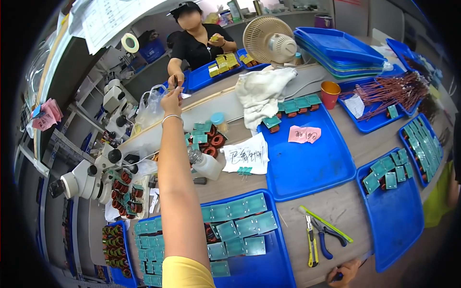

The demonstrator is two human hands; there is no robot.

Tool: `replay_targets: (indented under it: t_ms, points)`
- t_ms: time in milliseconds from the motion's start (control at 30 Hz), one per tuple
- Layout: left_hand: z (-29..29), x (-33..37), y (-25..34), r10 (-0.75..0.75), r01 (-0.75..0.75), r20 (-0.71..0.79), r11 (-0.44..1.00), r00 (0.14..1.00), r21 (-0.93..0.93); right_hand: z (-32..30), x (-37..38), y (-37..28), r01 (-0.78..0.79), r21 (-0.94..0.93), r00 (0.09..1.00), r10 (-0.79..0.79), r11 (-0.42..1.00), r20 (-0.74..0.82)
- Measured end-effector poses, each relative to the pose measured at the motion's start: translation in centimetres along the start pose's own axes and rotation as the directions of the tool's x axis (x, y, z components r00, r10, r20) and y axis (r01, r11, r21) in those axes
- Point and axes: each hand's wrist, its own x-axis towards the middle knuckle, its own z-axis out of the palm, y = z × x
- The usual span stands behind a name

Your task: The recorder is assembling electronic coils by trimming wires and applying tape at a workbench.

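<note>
My left hand [171,102], a pale bangle on its wrist, reaches far across the bench at the upper left. Its fingers are closed at a small, dark, narrow item [175,82] that I cannot identify. A co-worker's hand [176,78] meets mine there, at the same item. Low on the right, my right hand [346,272] lies at the bench edge with curled fingers around something dark blue, mostly hidden. Nearest it are blue-handled pliers [326,237], a yellow utility knife [312,242] and a bright green stick [326,224].
Under my left arm, a blue tray [278,249] carries rows of green-topped coil parts. Another blue tray [312,165] holds a pink note. A bottle [206,165], microscopes [79,180], a fan [271,41] and an orange cup [330,94] stand around. A low partition [206,108] separates the co-worker's side.
</note>
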Motion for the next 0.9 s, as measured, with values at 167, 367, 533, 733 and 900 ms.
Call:
replay_targets:
  t_ms: [167, 367, 533, 733, 900]
  points:
    - [0.3, 0.8, -1.5, -0.005, 0.003, -0.068, 1.0, 0.998, -0.02, -0.2, -0.5, -0.1, -0.016, -0.016, 1.0, 0.016, 1.0, -0.001]
    - [-0.3, 1.0, -2.6, -0.046, 0.014, -0.174, 0.984, 0.984, -0.177, -1.0, 0.0, -0.8, -0.038, 0.0, 0.999, 0.038, 0.999, 0.037]
    - [-3.2, -1.6, 1.5, 0.053, -0.069, 0.078, 0.973, 0.996, 0.219, 0.1, -0.4, 0.0, 0.0, 0.076, 1.0, 0.0, 0.997, -0.002]
    - [-0.2, -23.4, 8.4, -0.065, -0.476, 0.697, 0.685, 0.714, 0.552, 0.1, 0.3, 0.1, -0.008, 0.031, 1.0, 0.008, 0.999, -0.002]
    - [-4.6, -41.2, 7.7, -0.061, -0.831, 0.936, 0.441, 0.348, 0.338, -0.7, 2.5, -0.8, -0.069, 0.112, 0.993, 0.057, 0.991, 0.101]
